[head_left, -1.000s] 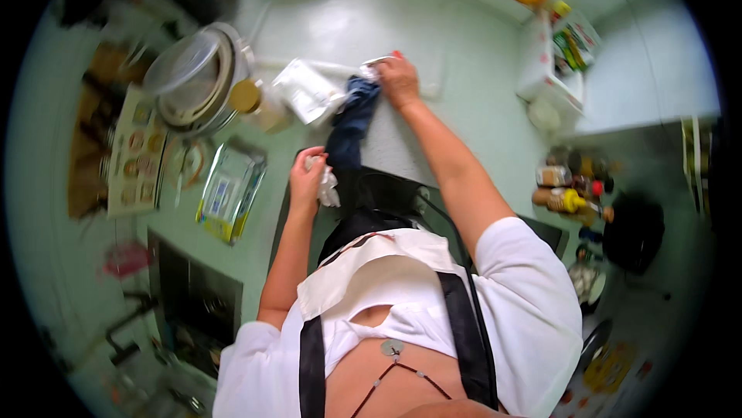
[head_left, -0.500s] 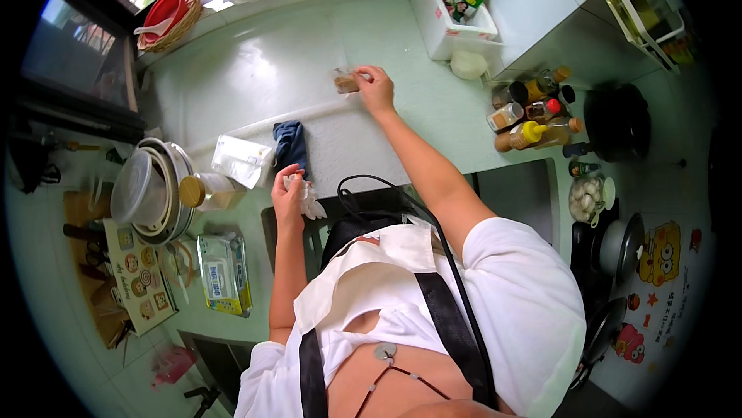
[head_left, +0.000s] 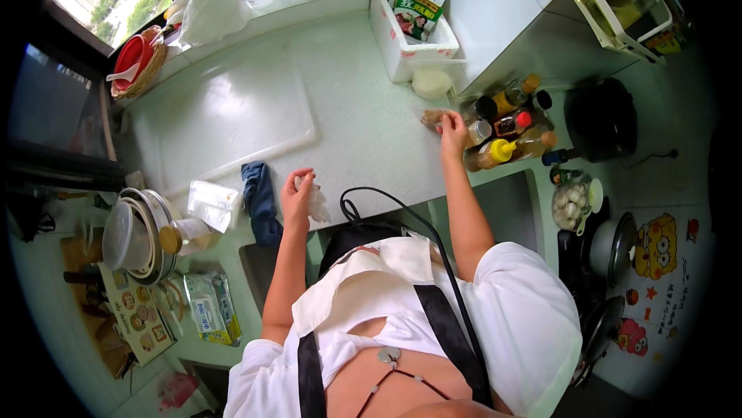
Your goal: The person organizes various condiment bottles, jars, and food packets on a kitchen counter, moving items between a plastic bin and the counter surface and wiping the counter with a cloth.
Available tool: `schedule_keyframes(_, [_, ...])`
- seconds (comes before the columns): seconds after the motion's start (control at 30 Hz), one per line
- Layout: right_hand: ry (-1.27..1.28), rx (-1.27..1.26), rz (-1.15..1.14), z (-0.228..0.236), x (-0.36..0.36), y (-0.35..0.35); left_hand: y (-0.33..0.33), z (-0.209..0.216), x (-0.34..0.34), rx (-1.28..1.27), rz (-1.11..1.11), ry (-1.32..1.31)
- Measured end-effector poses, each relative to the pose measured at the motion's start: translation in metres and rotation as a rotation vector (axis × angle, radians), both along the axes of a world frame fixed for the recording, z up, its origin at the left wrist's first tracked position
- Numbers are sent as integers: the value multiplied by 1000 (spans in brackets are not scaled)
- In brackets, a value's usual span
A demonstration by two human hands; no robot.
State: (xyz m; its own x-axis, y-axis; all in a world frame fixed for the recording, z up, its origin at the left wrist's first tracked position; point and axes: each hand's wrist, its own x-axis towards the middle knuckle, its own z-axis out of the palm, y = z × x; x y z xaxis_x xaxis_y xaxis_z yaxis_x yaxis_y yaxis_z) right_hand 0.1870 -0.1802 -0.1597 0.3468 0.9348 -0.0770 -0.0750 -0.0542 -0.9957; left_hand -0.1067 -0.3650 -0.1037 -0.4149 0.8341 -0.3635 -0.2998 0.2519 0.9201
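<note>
My right hand (head_left: 454, 133) is over the right part of the counter, just left of the group of sauce bottles (head_left: 491, 155). Its fingers pinch a small clear container with brown contents (head_left: 433, 117); blur keeps its exact kind from showing. Close to the counter's front edge, my left hand (head_left: 295, 195) is closed around a crumpled white tissue (head_left: 318, 204), which hangs out beside the palm. A dark blue cloth (head_left: 260, 201) lies left of that hand, with a white packet (head_left: 214, 204) beyond it.
A translucent board (head_left: 224, 116) covers the counter's left part. Stacked bowls (head_left: 127, 236), a wood-lidded jar (head_left: 188, 235) and a wipes pack (head_left: 212, 308) stand on the left. A white foam box (head_left: 392, 39) sits at the back. A sink (head_left: 495, 209) borders the front; a black cable (head_left: 402, 200) loops near me.
My right hand has carried the small container rightward, from the middle of the counter to beside the bottles. My left hand still holds the tissue. The whole view has shifted somewhat.
</note>
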Motion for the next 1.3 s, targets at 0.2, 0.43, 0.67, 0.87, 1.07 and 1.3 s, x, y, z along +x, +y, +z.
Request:
schedule_keyframes(0.2, [60,-4,1,9,1,1,101,25,34,-10,-175,418])
schedule_keyframes(0.43, [180,-30,-30,21,1,-14,224,41,107,341,-233,914])
schedule_keyframes(0.67, [173,-72,39,23,14,-15,264,22,140,388,-278,940])
schedule_keyframes(0.87, [152,-34,44,24,9,-17,258,12,139,563,-185,765])
schedule_keyframes(1.07, [110,9,43,27,6,-7,206,44,88,399,-113,516])
schedule_keyframes(1.3, [56,26,12,18,-8,46,151,44,43,268,60,618])
